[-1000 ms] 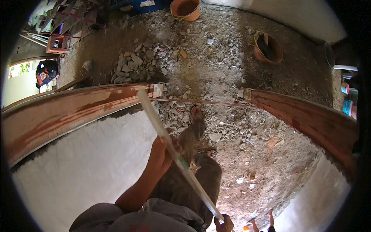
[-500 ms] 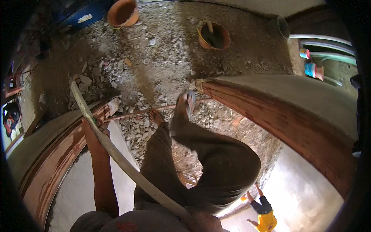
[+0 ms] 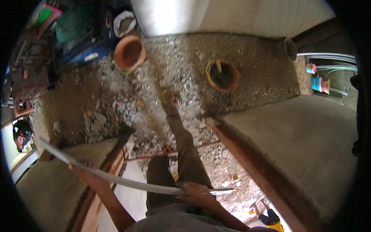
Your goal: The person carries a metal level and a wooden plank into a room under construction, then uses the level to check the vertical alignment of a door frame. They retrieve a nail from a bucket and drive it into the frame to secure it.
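Note:
A long, pale wooden pole (image 3: 131,183) lies across my body at waist height, its far-left end raised towards the left wall. Near that end, my left hand (image 3: 83,174) is closed around it. My right hand (image 3: 196,193) grips the pole in front of my thighs. Past the right hand a thin, pale, flat piece (image 3: 223,190) sticks out; whether it is a blade or the pole's own end, I cannot tell. Below, my legs straddle the doorway's threshold strip (image 3: 135,158), one foot (image 3: 176,101) out on the rubble.
Wooden door frames (image 3: 247,154) and walls flank me. Ahead, broken rubble (image 3: 94,123) covers the ground around an orange bucket (image 3: 130,52) and another bucket (image 3: 223,77) holding grey material and a stick-like thing. A person in yellow (image 3: 272,220) is behind at lower right.
I have stepped forward through the doorway, one foot now on the rubble beyond it. The pole has swung from a steep slant to nearly level, and my right hand has come up into view.

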### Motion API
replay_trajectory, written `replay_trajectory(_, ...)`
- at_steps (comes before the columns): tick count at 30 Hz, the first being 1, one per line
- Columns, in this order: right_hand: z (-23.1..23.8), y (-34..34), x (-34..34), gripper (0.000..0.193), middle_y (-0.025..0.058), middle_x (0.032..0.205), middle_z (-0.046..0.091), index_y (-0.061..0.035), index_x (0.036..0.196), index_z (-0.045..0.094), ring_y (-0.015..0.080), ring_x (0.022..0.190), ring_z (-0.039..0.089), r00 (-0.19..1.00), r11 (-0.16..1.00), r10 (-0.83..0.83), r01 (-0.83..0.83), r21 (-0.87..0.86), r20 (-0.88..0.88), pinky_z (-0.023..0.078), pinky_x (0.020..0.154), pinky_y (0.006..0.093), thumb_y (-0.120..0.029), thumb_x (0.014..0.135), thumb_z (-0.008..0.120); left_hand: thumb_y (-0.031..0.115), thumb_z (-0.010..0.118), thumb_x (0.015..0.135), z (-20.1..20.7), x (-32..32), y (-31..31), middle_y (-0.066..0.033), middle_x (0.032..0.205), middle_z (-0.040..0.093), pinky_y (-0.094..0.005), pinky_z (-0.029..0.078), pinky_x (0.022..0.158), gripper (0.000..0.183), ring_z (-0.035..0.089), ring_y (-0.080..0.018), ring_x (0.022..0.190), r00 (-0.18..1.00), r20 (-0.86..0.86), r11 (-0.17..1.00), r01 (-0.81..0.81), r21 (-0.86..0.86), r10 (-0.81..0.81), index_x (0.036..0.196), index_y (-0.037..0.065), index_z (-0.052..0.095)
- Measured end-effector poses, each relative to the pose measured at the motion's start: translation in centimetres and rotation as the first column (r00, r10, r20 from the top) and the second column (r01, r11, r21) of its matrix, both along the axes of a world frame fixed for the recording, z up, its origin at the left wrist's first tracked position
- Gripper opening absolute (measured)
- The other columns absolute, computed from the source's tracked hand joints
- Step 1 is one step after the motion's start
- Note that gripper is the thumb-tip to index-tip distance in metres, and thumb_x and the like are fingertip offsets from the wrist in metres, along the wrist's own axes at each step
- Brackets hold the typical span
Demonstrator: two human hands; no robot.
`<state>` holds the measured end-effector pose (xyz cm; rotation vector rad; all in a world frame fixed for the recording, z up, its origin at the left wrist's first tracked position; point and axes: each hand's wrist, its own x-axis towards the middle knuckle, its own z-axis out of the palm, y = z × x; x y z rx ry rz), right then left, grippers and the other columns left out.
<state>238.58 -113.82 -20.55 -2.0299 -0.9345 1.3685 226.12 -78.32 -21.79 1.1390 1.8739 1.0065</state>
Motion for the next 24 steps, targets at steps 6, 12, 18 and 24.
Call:
replay_trajectory(6, -1.6, 5.6, 9.6, 0.055, 0.0144, 0.094, 0.067, -0.0074, 0.121, 0.06, 0.0325, 0.085, 0.069, 0.994, 0.981, -0.097, 0.087, 0.172, 0.051, 0.057, 0.07, 0.0405, -0.043, 0.081, 0.075, 0.063, 0.039, 0.1, 7.1, 13.9, 5.5, -0.0082, 0.101, 0.049, -0.0371, 0.041, 0.087, 0.067, 0.049, -0.0196, 0.097, 0.979, -0.204, 0.982, 0.052, 0.183, -0.013, 0.138, 0.009, 0.043)
replay_trajectory(12, 0.2, 8.2, 18.9, 0.063, 0.0161, 0.098, 0.065, -0.0069, 0.132, 0.054, 0.0364, 0.094, 0.065, 0.958, 0.958, -0.144, 0.073, 0.277, 0.246, 0.054, 0.077, 0.0429, -0.032, 0.079, 0.078, 0.06, 0.037, 0.102, 17.4, 28.5, 5.5, -0.0034, 0.096, 0.054, -0.036, 0.046, 0.079, 0.054, 0.052, -0.0152, 0.087, 0.968, 0.184, 0.928, 0.094, 0.362, -0.17, 0.119, 0.012, 0.053)
replay_trajectory(18, 5.3, 9.2, 29.3, 0.044, 0.0163, 0.091, 0.061, -0.0039, 0.108, 0.059, 0.0367, 0.088, 0.063, 0.849, 0.873, -0.38, 0.198, 0.446, 0.368, 0.051, 0.077, 0.0463, -0.03, 0.078, 0.078, 0.059, 0.041, 0.1, 24.5, 40.0, 0.2, -0.002, 0.08, 0.054, -0.0294, 0.044, 0.054, 0.047, 0.049, -0.0171, 0.066, 0.555, 0.81, 0.97, 0.236, 0.064, -0.189, 0.097, 0.015, 0.055)
replay_trajectory(24, 8.8, 7.1, 39.7, 0.054, 0.0185, 0.098, 0.06, -0.0033, 0.11, 0.061, 0.0375, 0.095, 0.06, 0.695, 0.869, -0.495, 0.384, 0.312, 0.522, 0.049, 0.082, 0.0476, -0.046, 0.079, 0.074, 0.058, 0.028, 0.103, 25.2, 51.3, -3.2, -0.0075, 0.055, 0.042, -0.0316, 0.039, 0.041, 0.064, 0.039, -0.0192, 0.045, -0.139, 0.917, 0.612, 0.706, 0.356, -0.374, 0.064, 0.01, 0.043)
